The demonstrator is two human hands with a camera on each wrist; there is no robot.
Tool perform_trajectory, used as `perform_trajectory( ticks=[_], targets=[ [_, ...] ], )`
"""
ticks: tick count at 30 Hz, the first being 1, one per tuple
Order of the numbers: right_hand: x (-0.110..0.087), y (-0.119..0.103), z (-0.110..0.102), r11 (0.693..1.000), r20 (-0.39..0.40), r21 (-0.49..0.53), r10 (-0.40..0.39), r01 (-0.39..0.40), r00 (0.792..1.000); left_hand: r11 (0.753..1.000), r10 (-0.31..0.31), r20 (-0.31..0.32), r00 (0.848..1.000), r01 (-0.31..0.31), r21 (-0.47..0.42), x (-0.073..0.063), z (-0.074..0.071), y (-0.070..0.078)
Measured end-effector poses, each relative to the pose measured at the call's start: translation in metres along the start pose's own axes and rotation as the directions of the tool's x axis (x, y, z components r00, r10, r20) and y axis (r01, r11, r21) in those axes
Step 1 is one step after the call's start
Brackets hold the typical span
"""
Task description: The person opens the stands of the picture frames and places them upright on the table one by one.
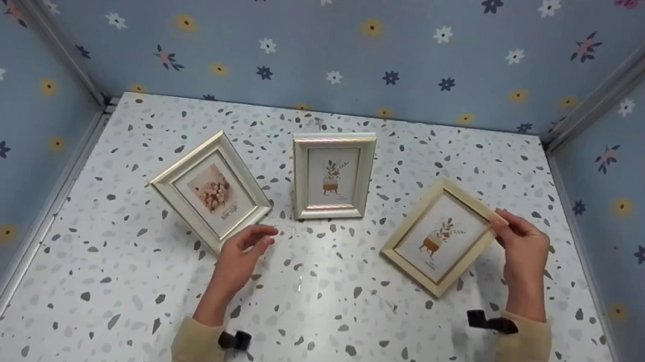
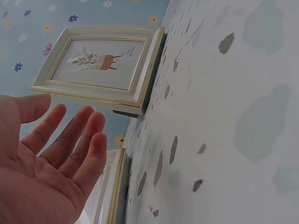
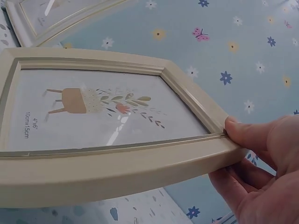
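My right hand point(image 1: 524, 252) pinches the upper right corner of a cream picture frame point(image 1: 454, 278), thumb on its front and fingers behind. This frame leans tilted and shows a plant-in-pot print; the right wrist view shows the grip on the corner point(image 3: 219, 133). My left hand point(image 1: 239, 259), fingers loosely bent and holding nothing, hovers by the lower corner of a silver-white picture frame point(image 1: 180, 207) with a flower photo, overlapping it in the head view. Between them a second silver-white picture frame point(image 1: 326, 212) stands upright, its plant print facing me; the left wrist view shows it beyond my fingertips.
All three frames stand on a white speckled tabletop point(image 1: 316, 338). Blue flower-patterned panels point(image 1: 339, 37) enclose the back and both sides, with grey metal posts point(image 1: 619, 81) at the corners. A dark wrist strap piece point(image 1: 491, 322) sits on each sleeve.
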State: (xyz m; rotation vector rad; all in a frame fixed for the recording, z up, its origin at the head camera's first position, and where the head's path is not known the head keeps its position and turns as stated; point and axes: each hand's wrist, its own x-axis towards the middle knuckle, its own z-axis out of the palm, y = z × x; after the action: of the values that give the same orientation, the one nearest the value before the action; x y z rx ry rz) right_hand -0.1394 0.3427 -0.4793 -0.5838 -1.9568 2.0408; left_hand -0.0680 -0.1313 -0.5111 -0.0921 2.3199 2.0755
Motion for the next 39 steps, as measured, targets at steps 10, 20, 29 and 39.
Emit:
perform_trajectory(
  ticks=[10, 20, 29, 39],
  targets=[
    [-0.015, -0.011, -0.001, 0.997, 0.069, 0.061, -0.042, 0.038, 0.997, 0.999, 0.042, 0.076, 0.996, -0.044, 0.020, -0.002, 0.013, 0.005],
    [-0.029, -0.018, 0.005, 0.988, 0.123, 0.086, -0.137, 0.127, 0.983, 1.000, 0.018, 0.162, 0.987, -0.018, -0.001, -0.003, 0.022, 0.001],
    [-0.034, -0.018, 0.004, 0.950, 0.246, 0.196, -0.287, 0.242, 0.926, 0.999, 0.008, 0.179, 0.984, -0.016, 0.046, 0.003, 0.024, -0.014],
    [-0.035, -0.017, 0.001, 0.878, 0.439, 0.360, -0.457, 0.314, 0.774, 0.999, 0.005, 0.194, 0.981, -0.014, 0.043, 0.009, 0.026, -0.040]
  ],
)
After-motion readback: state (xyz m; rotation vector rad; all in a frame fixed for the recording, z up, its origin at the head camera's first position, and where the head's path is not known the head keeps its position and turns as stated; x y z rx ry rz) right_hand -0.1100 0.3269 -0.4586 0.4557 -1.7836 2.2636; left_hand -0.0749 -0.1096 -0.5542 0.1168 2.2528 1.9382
